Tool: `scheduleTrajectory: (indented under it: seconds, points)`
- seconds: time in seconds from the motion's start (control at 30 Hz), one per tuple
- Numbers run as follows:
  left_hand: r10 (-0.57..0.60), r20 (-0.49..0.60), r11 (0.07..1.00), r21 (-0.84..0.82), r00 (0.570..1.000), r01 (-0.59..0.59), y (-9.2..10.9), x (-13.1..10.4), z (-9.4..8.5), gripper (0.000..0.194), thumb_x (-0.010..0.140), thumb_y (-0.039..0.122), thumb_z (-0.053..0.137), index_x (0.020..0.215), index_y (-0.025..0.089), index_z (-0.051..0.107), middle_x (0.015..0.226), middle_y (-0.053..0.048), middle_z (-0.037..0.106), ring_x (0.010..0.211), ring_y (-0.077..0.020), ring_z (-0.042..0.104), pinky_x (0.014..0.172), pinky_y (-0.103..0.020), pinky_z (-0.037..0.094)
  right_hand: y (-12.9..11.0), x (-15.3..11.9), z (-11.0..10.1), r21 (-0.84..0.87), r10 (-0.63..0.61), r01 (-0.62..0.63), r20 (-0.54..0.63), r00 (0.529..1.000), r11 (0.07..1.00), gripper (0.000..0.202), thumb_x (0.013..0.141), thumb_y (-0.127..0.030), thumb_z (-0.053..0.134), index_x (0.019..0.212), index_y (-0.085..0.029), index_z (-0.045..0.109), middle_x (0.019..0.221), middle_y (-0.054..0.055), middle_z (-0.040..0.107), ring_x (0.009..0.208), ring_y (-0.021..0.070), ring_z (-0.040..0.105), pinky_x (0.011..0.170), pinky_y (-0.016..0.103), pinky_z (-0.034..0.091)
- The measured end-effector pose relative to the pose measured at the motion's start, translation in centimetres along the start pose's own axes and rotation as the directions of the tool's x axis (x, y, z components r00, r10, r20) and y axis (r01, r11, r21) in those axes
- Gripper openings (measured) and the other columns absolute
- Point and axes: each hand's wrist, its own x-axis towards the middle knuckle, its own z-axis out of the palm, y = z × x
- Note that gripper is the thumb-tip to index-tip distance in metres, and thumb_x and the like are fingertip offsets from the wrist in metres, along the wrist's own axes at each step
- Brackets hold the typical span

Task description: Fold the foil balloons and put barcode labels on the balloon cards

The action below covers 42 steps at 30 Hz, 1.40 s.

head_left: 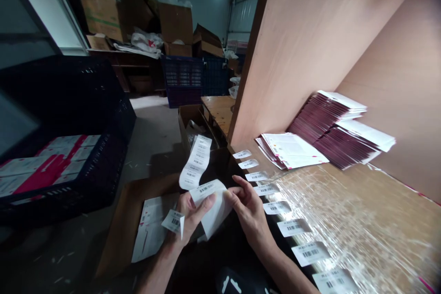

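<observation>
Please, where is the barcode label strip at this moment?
The barcode label strip lies below and left of the head view's centre, just beyond the left hand.

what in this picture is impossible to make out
All in the head view:
- Left hand: most fingers hidden behind label strip
- Label strip: finest print too small
- Bottommost label: cut off by bottom edge
- Dark blue crate: floor covered by packs

"Right side of my view?"
"Labels [277, 207] along the left edge of the table [372, 206], card stacks [344, 147] farther back."
"Left?"
"I see a crate [109, 161], packets [74, 154] inside; a carton [119, 229] nearer the table."
</observation>
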Motion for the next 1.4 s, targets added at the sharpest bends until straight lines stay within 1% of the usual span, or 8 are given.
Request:
scheduleTrajectory:
  seconds: [0.23,0.33,0.5,0.6,0.67,0.97,1.27,1.4]
  points:
    - [-0.036,0.073,0.997,-0.063,0.997,0.04,-0.2,-0.6,0.2,0.044,0.065,0.043,0.076,0.096,0.012,0.074,0.089,-0.012,0.078,0.084,-0.0299,0.073,0.073,-0.034,0.058,1.7,-1.6,-1.4,-0.264,-0.109,0.085,-0.074,0.991,0.961,0.048,0.088,-0.044,0.059,0.127,-0.018,0.049,0.085,0.004,0.066,0.071,0.0159,0.061,0.061,0.027,0.05]
    - [-0.035,0.069,0.999,-0.035,0.997,0.037,-0.4,-0.2,0.1,0.04,0.069,0.041,0.073,0.097,0.012,0.075,0.086,-0.011,0.078,0.084,-0.0301,0.073,0.074,-0.035,0.057,1.2,-1.1,-1.6,-0.533,-0.293,0.258,0.019,0.956,0.806,0.043,0.09,-0.04,0.057,0.128,-0.018,0.052,0.103,0.01,0.065,0.088,0.0208,0.064,0.072,0.032,0.053]
    - [-0.006,0.224,0.993,0.116,0.975,-0.021,-0.4,0.4,-0.3,0.028,0.072,0.028,0.071,0.094,0.013,0.075,0.076,-0.005,0.074,0.076,-0.0245,0.069,0.067,-0.029,0.053,-1.8,0.6,-1.1,-0.685,-0.498,0.708,0.561,0.662,0.17,0.018,0.095,-0.023,0.052,0.11,-0.02,0.062,0.1,0.008,0.066,0.09,0.0188,0.06,0.083,0.035,0.047]
    - [-0.018,0.283,0.993,0.114,0.959,-0.015,-0.4,0.4,0.0,0.02,0.068,0.025,0.073,0.083,0.012,0.074,0.064,-0.001,0.067,0.064,-0.0189,0.063,0.058,-0.024,0.047,-3.3,1.5,-1.2,-0.52,-0.374,0.854,0.791,0.485,0.007,0.02,0.097,-0.015,0.044,0.105,-0.018,0.062,0.09,0.006,0.066,0.082,0.0167,0.058,0.082,0.034,0.045]
    - [-0.025,0.291,0.994,0.106,0.956,-0.007,-0.3,0.3,0.2,0.015,0.069,0.026,0.072,0.073,0.011,0.072,0.059,0.0,0.062,0.059,-0.0161,0.058,0.054,-0.022,0.043,-3.7,1.7,-1.4,-0.471,-0.333,0.881,0.838,0.432,-0.041,0.022,0.098,-0.012,0.04,0.103,-0.016,0.061,0.089,0.007,0.066,0.08,0.0171,0.056,0.079,0.034,0.044]
    - [-0.052,0.232,0.996,0.084,0.971,0.033,-0.5,0.2,0.3,0.018,0.07,0.026,0.069,0.062,0.014,0.061,0.053,0.002,0.055,0.052,-0.0109,0.05,0.047,-0.018,0.034,-2.3,1.4,-1.3,-0.608,-0.391,0.794,0.728,0.563,0.01,0.018,0.098,-0.02,0.046,0.091,-0.017,0.062,0.078,0.002,0.065,0.068,0.0129,0.056,0.066,0.028,0.04]
    - [-0.023,0.242,0.997,0.081,0.97,0.003,1.1,-0.8,0.5,0.012,0.068,0.026,0.072,0.07,0.015,0.069,0.061,0.001,0.063,0.064,-0.0168,0.062,0.056,-0.019,0.045,-3.4,1.7,-1.3,-0.597,-0.377,0.801,0.734,0.565,0.039,0.021,0.098,-0.027,0.047,0.088,-0.017,0.063,0.074,0.001,0.065,0.063,0.0113,0.057,0.063,0.025,0.039]
    - [0.008,0.254,0.992,0.12,0.967,-0.04,1.2,-1.0,0.6,0.014,0.071,0.03,0.069,0.069,0.016,0.069,0.061,0.001,0.064,0.064,-0.0177,0.063,0.056,-0.02,0.046,-2.7,1.5,-0.9,-0.683,-0.4,0.706,0.604,0.689,0.185,0.019,0.093,-0.025,0.051,0.082,-0.019,0.065,0.072,0.001,0.064,0.061,0.0116,0.058,0.06,0.024,0.04]
